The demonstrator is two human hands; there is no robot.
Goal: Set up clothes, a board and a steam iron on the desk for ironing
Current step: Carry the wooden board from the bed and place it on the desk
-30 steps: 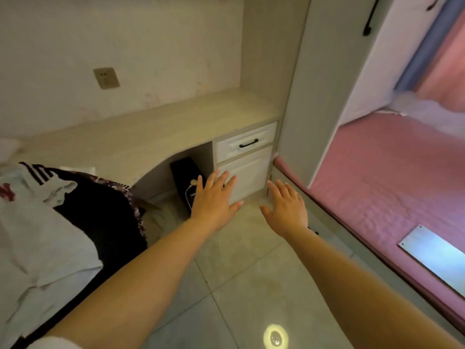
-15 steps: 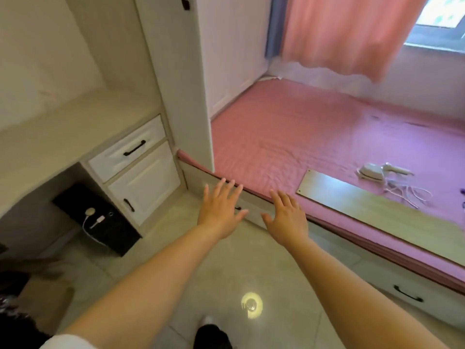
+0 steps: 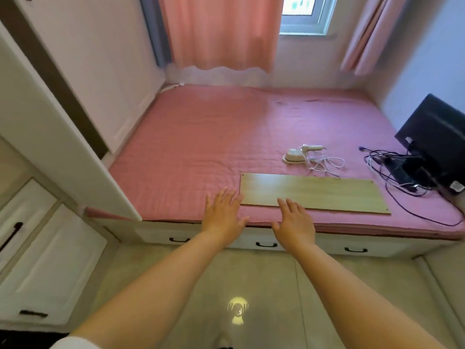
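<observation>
Two bare forearms lead to the bare left hand point(image 3: 222, 217) and bare right hand point(image 3: 295, 224), no rings or watch; a white sleeve edge point(image 3: 73, 343) shows at the left upper arm.

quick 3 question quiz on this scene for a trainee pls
1. True or false: the left hand grips the board.
2. Where does the iron lie? A) on the floor B) on the bed beyond the board C) on the board
3. Fill in: both hands are ____, fingers straight, holding nothing.

Key: 1 false, the hand is flat and grips nothing. 2 B. 3 open, the right hand too.
</observation>
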